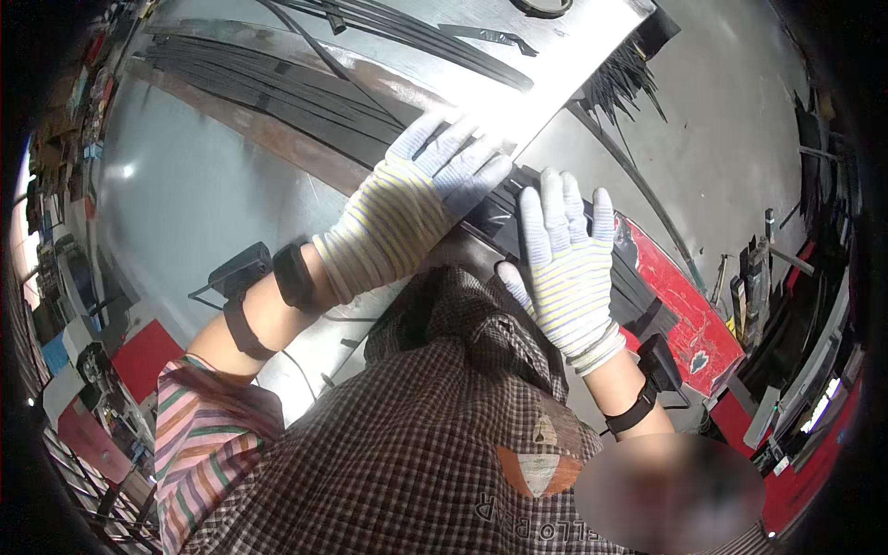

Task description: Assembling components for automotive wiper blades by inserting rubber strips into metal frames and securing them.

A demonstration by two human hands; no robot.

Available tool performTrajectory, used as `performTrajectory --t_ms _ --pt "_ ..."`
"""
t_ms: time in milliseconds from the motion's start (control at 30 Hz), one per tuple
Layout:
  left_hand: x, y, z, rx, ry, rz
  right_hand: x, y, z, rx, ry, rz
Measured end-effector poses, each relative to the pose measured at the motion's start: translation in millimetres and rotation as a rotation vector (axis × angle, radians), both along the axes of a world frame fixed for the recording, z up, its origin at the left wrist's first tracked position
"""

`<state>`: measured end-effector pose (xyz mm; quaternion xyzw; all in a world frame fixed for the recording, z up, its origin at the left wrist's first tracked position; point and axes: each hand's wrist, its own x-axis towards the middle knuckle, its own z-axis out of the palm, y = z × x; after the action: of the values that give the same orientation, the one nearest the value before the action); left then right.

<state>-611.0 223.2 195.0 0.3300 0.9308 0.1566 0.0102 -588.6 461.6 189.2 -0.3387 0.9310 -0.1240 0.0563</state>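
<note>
Both hands wear white gloves with yellow stripes and pale blue-grey fingers. My left hand [412, 203] lies palm down across a bundle of long flat black strips [277, 97], its fingers stretched out over them. To its right, my right hand [569, 259] rests on the same run of strips, fingers extended and slightly apart, the thumb held out to the side. Neither palm can be seen. Between the hands a short stretch of shiny black strip [492, 222] shows. The strips continue past my right hand beside a red plate [680, 310] with scraped paint.
A metal table [222, 203] carries the strips, with its bright corner at the upper right. More black strips [416, 46] and a dark ring [543, 7] lie farther back. A cluster of thin black ends [624, 83] hangs over the far edge. Racked dark pieces [819, 231] stand at far right.
</note>
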Motion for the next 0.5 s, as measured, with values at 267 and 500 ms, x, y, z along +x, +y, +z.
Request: performTrajectory --t_ms 267,500 --pt "-7 -1 -20 -0.038 0.175 -0.026 -5 -5 -8 0.080 0.076 -0.078" --pt "15 -15 -39 0.232 0.354 -0.073 6 20 -3 0.156 0.085 -0.024"
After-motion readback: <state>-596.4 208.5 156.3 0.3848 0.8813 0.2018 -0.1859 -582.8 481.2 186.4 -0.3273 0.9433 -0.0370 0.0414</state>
